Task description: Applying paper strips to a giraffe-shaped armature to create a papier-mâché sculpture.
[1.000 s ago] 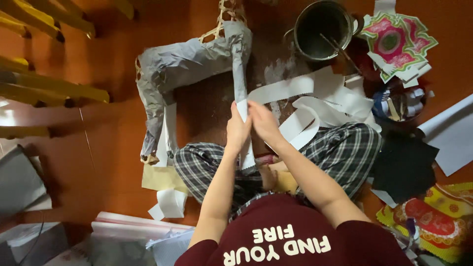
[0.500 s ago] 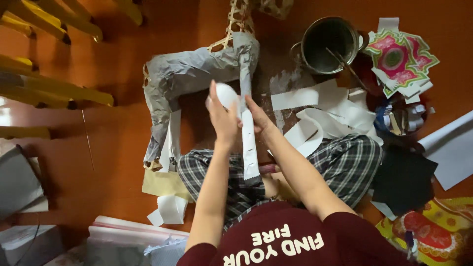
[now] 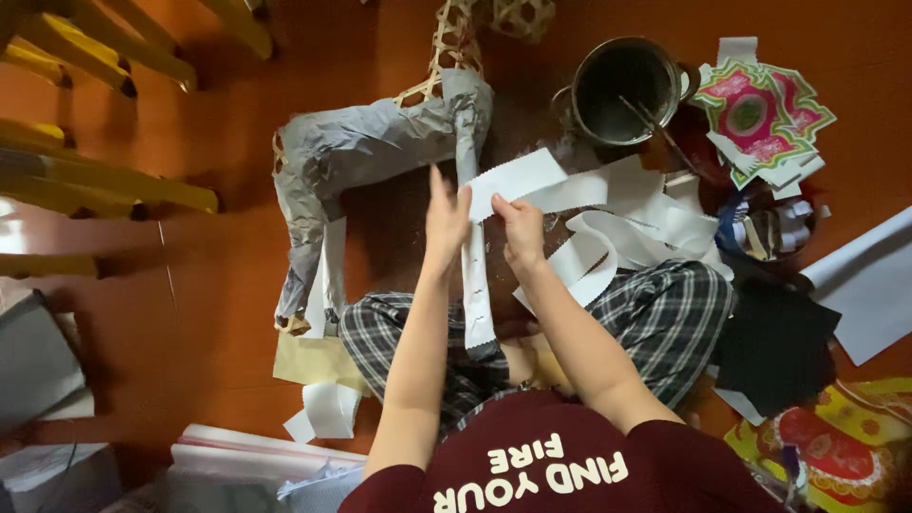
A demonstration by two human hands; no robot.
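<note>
An animal figure (image 3: 370,147), a woven bamboo frame covered in grey paper, lies on the orange floor in front of me. My left hand (image 3: 443,214) has its fingers spread and lies flat against the figure's front leg, where a long white paper strip (image 3: 476,285) hangs down. My right hand (image 3: 521,228) pinches the end of a wider white paper strip (image 3: 518,179) right beside that leg. The two hands nearly touch.
A metal pot (image 3: 622,90) with a stick in it stands at the back right. Loose white strips (image 3: 636,223) lie on my plaid-clad knee. Colourful paper ornaments (image 3: 760,114), black paper (image 3: 774,347) and a white sheet (image 3: 869,290) are on the right. Yellow wooden legs (image 3: 104,180) are on the left.
Both hands have moved up along the figure's leg. My left hand has spread open against it, and my right hand now holds a wide strip end up by the leg.
</note>
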